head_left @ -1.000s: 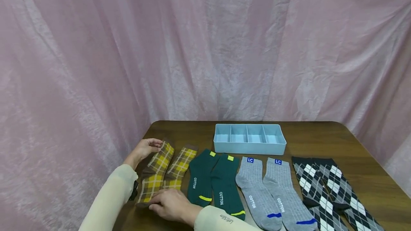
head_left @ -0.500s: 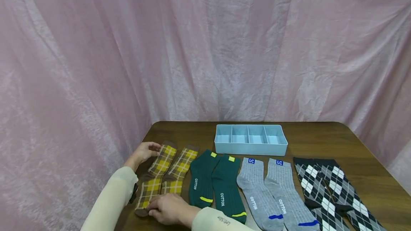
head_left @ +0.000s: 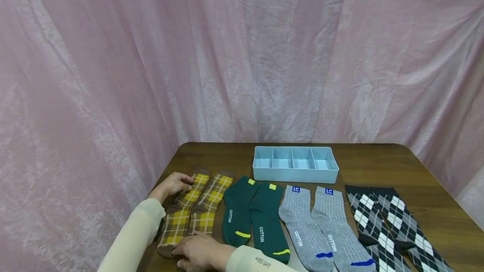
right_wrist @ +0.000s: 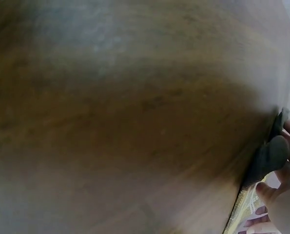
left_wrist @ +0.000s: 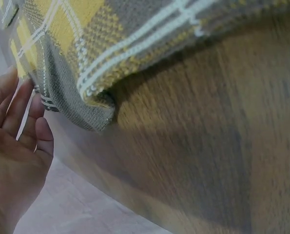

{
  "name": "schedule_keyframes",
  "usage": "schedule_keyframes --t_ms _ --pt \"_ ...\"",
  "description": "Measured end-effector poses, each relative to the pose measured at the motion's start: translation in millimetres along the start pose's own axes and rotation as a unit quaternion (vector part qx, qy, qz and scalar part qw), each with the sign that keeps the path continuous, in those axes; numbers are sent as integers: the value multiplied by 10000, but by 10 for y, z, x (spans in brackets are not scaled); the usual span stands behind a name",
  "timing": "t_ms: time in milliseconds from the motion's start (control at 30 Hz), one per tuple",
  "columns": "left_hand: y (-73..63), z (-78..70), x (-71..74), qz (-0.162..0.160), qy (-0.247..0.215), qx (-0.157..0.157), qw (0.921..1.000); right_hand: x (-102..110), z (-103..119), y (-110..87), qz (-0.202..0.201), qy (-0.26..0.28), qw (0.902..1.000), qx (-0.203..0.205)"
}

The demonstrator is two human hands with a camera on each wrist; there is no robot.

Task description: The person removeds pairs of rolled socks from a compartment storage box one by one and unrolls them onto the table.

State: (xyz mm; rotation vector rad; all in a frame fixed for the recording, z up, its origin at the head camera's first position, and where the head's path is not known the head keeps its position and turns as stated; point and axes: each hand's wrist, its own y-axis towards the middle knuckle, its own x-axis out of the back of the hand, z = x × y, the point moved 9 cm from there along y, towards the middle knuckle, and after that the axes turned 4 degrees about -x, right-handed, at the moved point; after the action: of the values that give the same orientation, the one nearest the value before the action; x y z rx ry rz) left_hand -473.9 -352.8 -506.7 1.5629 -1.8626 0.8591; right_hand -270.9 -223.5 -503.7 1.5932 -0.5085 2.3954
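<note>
Two yellow-and-brown plaid socks lie side by side at the table's left, the left sock [head_left: 176, 225] and the right sock [head_left: 216, 190]. My left hand [head_left: 174, 185] touches the left sock's outer edge near its cuff. In the left wrist view, that hand's fingers [left_wrist: 19, 107] are relaxed, tips against the plaid knit. My right hand [head_left: 202, 252] lies over the toe end of the right sock, hiding it. In the right wrist view, a dark brown toe [right_wrist: 274, 153] shows beside the right hand's fingers.
Right of the plaid pair lie green socks [head_left: 264, 217], grey socks [head_left: 298, 221] and black-and-white argyle socks [head_left: 397, 217]. A light-blue box [head_left: 295, 175] with several compartments stands behind them on the wooden table [head_left: 378, 160]. A pink curtain [head_left: 242, 53] hangs beyond.
The left sock has straightened and its cuff has shifted right, closer to the other sock. My left hand has moved down and slightly right along it; my right hand has shifted slightly down.
</note>
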Motion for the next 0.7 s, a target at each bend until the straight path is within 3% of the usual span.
schedule_keyframes --t_ms 333,500,700 --pt "1 -82 -23 92 -72 -63 9999 -6 -53 -25 209 90 9997 -113" --pt "64 -168 -27 101 -80 -173 9998 100 -148 -93 -101 462 9988 -105" --pt "142 -344 117 -298 249 -190 9991 290 -316 -249 -550 725 9957 -142"
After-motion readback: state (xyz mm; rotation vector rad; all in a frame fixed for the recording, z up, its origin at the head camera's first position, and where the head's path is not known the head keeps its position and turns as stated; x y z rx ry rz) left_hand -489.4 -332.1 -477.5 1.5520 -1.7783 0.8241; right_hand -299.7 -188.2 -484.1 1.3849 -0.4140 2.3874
